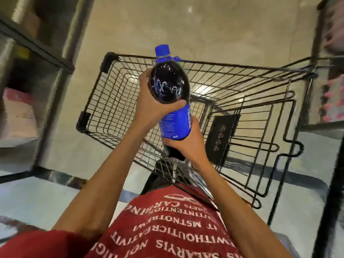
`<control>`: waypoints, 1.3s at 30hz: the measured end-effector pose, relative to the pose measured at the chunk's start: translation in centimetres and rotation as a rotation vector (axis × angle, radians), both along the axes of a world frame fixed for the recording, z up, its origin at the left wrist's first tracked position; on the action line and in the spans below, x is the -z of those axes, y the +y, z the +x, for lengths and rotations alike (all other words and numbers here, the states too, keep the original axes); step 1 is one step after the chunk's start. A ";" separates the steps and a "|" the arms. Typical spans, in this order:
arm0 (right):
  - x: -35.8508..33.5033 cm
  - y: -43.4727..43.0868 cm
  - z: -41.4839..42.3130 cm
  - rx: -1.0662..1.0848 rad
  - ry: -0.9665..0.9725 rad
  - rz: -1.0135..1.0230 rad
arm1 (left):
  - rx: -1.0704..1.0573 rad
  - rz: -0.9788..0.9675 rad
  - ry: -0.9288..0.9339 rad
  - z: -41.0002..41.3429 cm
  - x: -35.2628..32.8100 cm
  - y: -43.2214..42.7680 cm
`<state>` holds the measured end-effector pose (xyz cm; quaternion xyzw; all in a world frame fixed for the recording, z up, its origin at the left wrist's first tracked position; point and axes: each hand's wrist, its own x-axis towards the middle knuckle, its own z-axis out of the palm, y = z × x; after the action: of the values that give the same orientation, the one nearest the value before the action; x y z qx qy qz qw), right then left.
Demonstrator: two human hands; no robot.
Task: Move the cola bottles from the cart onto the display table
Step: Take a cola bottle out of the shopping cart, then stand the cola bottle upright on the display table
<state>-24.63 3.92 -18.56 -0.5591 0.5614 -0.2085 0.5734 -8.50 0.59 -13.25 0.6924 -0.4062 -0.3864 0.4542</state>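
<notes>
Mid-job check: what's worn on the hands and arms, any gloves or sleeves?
No gloves, rings or watch show. The left hand and right hand are bare, forearms uncovered. A short red sleeve covers the left upper arm, part of a red shirt with white capital lettering.

Blurred shelving (41,51) flanks a glossy beige floor (204,25); pink packs (335,101) line the right shelf.

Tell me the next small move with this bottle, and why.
Probably swing the bottle sideways, clear of the cart, toward the table, which is not in view. The left hand grips its shoulder and the right hand its base, so it looks firmly held, above the rim.
</notes>
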 end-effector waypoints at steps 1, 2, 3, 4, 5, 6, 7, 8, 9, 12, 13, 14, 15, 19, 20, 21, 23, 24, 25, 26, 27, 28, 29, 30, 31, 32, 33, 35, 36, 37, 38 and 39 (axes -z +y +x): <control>-0.8 0.4 0.2 -0.019 0.000 -0.022 | -0.025 -0.025 -0.005 0.2 -1.2 0.9; -1.7 0.7 0.5 -0.039 0.004 -0.039 | -0.052 -0.052 -0.010 0.4 -2.3 1.8; -2.6 1.1 0.7 -0.063 -0.008 -0.055 | -0.082 -0.081 -0.016 0.6 -3.5 2.7; -3.6 1.5 1.0 -0.085 -0.026 -0.076 | -0.106 -0.110 -0.023 0.8 -4.5 3.7; -4.4 1.8 1.4 -0.109 -0.037 -0.095 | -0.130 -0.141 -0.032 1.0 -5.5 4.6; -5.2 2.1 1.7 -0.138 -0.043 -0.121 | -0.157 -0.168 -0.045 1.2 -6.5 5.6; -5.8 2.4 2.1 -0.170 -0.058 -0.149 | -0.190 -0.190 -0.059 1.5 -7.4 6.7; -6.6 2.8 2.5 -0.202 -0.081 -0.171 | -0.227 -0.208 -0.072 1.7 -8.3 7.8; -7.3 3.2 2.9 -0.234 -0.095 -0.189 | -0.265 -0.224 -0.083 2.0 -9.2 8.9; -9.3 4.6 4.4 -0.329 -0.123 -0.219 | -0.358 -0.269 -0.107 2.8 -11.8 12.1; -9.8 5.1 5.0 -0.357 -0.141 -0.233 | -0.395 -0.289 -0.118 3.1 -12.5 13.2; -10.3 5.5 5.5 -0.388 -0.149 -0.247 | -0.438 -0.303 -0.132 3.4 -13.2 14.3; -10.8 5.9 6.2 -0.416 -0.160 -0.257 | -0.480 -0.315 -0.141 3.8 -13.8 15.4; -12.4 7.8 8.7 -0.541 -0.178 -0.310 | -0.609 -0.380 -0.187 4.7 -16.0 19.8; -12.9 8.4 9.3 -0.570 -0.186 -0.322 | -0.640 -0.390 -0.210 5.0 -16.4 21.0; -13.5 9.1 10.0 -0.596 -0.204 -0.329 | -0.665 -0.401 -0.229 5.2 -16.9 22.1; -14.3 10.6 11.2 -0.642 -0.251 -0.315 | -0.692 -0.428 -0.253 5.8 -17.8 24.2; -14.6 11.5 11.8 -0.667 -0.257 -0.306 | -0.702 -0.437 -0.261 6.2 -18.1 25.3; -14.9 12.4 12.4 -0.690 -0.266 -0.300 | -0.720 -0.445 -0.266 6.5 -18.3 26.5; -15.0 13.3 13.1 -0.714 -0.273 -0.305 | -0.745 -0.453 -0.270 6.8 -18.5 27.8; -15.3 14.2 13.8 -0.737 -0.287 -0.308 | -0.769 -0.464 -0.280 7.2 -18.7 29.0; -15.5 15.1 14.5 -0.763 -0.296 -0.315 | -0.786 -0.476 -0.296 7.6 -18.9 30.2; -15.6 16.1 15.2 -0.791 -0.303 -0.312 | -0.800 -0.483 -0.306 8.1 -19.0 31.5; -15.7 17.1 15.9 -0.818 -0.303 -0.310 | -0.816 -0.487 -0.307 8.5 -19.2 32.7; -15.9 18.3 16.5 -0.845 -0.307 -0.308 | -0.839 -0.493 -0.310 8.9 -19.3 34.1; -15.9 19.4 17.3 -0.866 -0.306 -0.314 | -0.865 -0.497 -0.317 9.4 -19.3 35.4; -16.0 20.5 18.1 -0.885 -0.307 -0.321 | -0.888 -0.497 -0.325 10.0 -19.3 36.7; -16.0 22.9 19.7 -0.920 -0.301 -0.331 | -0.926 -0.488 -0.333 11.2 -19.2 39.4; -16.0 24.0 20.6 -0.936 -0.310 -0.337 | -0.947 -0.489 -0.337 11.8 -19.2 40.7; -16.0 25.1 21.4 -0.954 -0.322 -0.341 | -0.971 -0.488 -0.339 12.4 -19.2 42.0; -16.1 26.3 22.3 -0.973 -0.334 -0.342 | -0.995 -0.486 -0.344 13.0 -19.2 43.3; -16.2 27.6 23.2 -0.996 -0.345 -0.344 | -1.016 -0.485 -0.354 13.6 -19.2 44.7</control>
<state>-1.40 31.49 -2.38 -0.8003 0.0852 -0.0893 0.5868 5.10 45.28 5.99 0.7304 -0.1701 0.1051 0.6531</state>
